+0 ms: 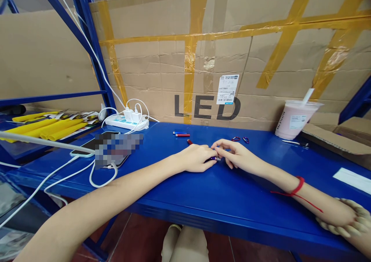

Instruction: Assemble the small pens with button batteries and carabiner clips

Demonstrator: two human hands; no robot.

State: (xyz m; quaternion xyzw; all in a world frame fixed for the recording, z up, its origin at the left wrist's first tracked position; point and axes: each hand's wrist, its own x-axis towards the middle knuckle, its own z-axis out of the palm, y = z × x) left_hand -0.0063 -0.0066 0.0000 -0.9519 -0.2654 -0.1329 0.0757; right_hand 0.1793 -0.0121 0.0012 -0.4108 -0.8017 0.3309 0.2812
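Over the blue tabletop (174, 184), my left hand (197, 157) is closed around a small dark purple tube with a silver end (213, 159); its far part is hidden in the palm. My right hand (236, 155) meets the left fingertips, thumb and index finger pinched together; whatever is between them is too small to make out. A red tube (189, 142) pokes out just behind my left hand. Farther back lie a blue tube (179, 133) and another red tube (183, 135), side by side. Beyond my right hand rest a red carabiner (235, 139) and a blue carabiner (245, 140).
Phones (95, 143) with white cables lie at left, before a white power strip (127, 123). Yellow tubes (55, 127) sit farther left. A pink drink cup (295, 119) stands at right beside an open cardboard box (336, 138). Taped cardboard (162, 72) backs the table.
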